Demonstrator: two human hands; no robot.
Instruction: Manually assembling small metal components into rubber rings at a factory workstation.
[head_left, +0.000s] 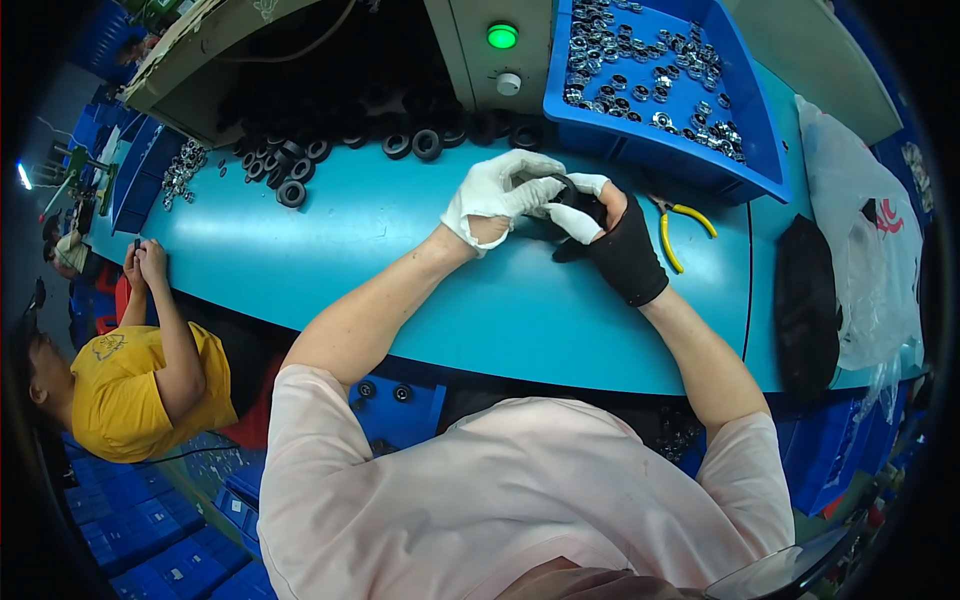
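Over the teal table, my left hand (498, 197) in a white glove and my right hand (628, 240) in a black glove with white-covered fingertips meet. Between their closed fingers is a small black rubber tyre (566, 188), mostly hidden by the gloves. Whether anything sits inside the tyre I cannot tell. Yellow-handled pliers (668, 232) lie on the table just right of my right hand. Beyond my hands, loose black tyres (427, 145) are scattered along the back.
A blue bin (650, 150) of shiny metal hubs stands back right, beside a grey machine panel with a green light (502, 36). A clear plastic bag (865, 250) and a black bundle (806, 310) lie far right. At left sits a person in yellow (140, 385).
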